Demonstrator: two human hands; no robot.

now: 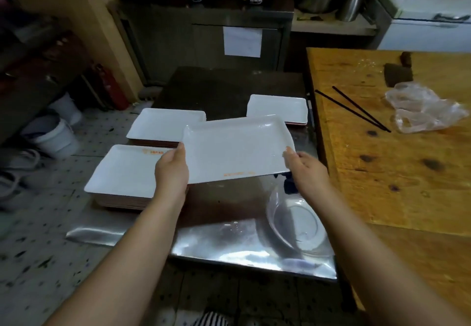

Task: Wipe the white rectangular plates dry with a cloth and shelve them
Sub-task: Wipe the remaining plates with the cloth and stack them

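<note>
- A clear glass bowl (297, 226) is sat near the front right corner of the steel table (204, 244), pretty shiny surface there.
- Just behind the bowl, the right hand (307, 172) is wrapped round the right short edge of the held plate (237, 149), thumb on top of the rim, rest of the fingers tucked under. A bit of dark blue stuff (288, 180) can be seen poking out below that hand; can't be told from this shot whether it's the cloth.
- The left hand (172, 170) is clamped on the plate's left short edge the same way, thumb up top, fingers hidden underneath.
- The plate is kept above the middle of the table, slightly tilted, orange print along its near edge.
- A near-left stack (127, 172) of white rectangular plates is parked at the table's left edge, partly covered by the left hand.
- Behind it, a second stack (163, 124) is set along the same edge.
- A third stack (277, 107) is placed by the right edge, further back.
- On the wooden table (382, 172) to the right, two black chopsticks (356, 109) and some crumpled clear plastic (423, 109) are laid well apart from the plates.
</note>
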